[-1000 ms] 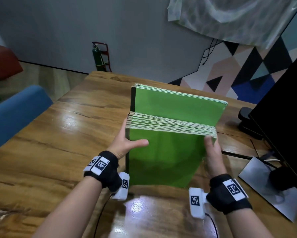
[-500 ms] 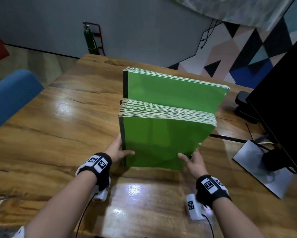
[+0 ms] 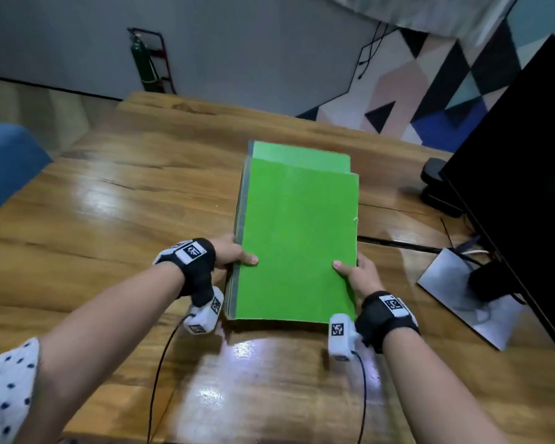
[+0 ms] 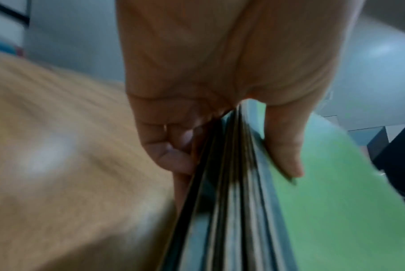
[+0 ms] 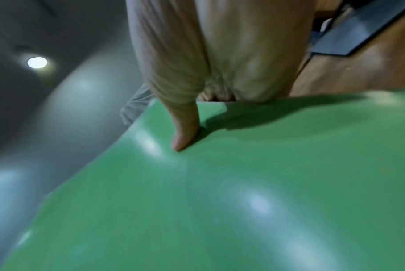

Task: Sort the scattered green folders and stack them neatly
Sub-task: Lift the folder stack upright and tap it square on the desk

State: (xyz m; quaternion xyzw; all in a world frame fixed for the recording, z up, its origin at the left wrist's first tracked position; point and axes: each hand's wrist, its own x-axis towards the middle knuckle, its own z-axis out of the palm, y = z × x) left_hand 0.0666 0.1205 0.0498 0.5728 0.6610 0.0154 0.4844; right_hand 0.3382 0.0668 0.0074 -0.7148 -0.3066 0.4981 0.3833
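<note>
A thick stack of green folders [image 3: 298, 238] lies nearly flat over the wooden table [image 3: 115, 219], long side pointing away from me. One folder at the back sticks out a little past the far end [image 3: 298, 155]. My left hand [image 3: 234, 253] grips the stack's left spine edge, thumb on the top cover and fingers curled underneath [image 4: 171, 157]. My right hand [image 3: 354, 275] grips the right edge, thumb pressed on the top cover [image 5: 185, 135], its fingers hidden below the stack [image 5: 243, 183].
A black monitor [image 3: 510, 187] on a grey base [image 3: 471, 299] stands at the right, with a dark cable [image 3: 398, 243] running along the table toward the folders. A blue chair [image 3: 6, 165] sits at the left. A green cylinder [image 3: 143, 62] leans by the wall.
The stack stood upright on its edge, with both hands at its sides. Both hands have tipped it toward me and lowered it to lie almost flat.
</note>
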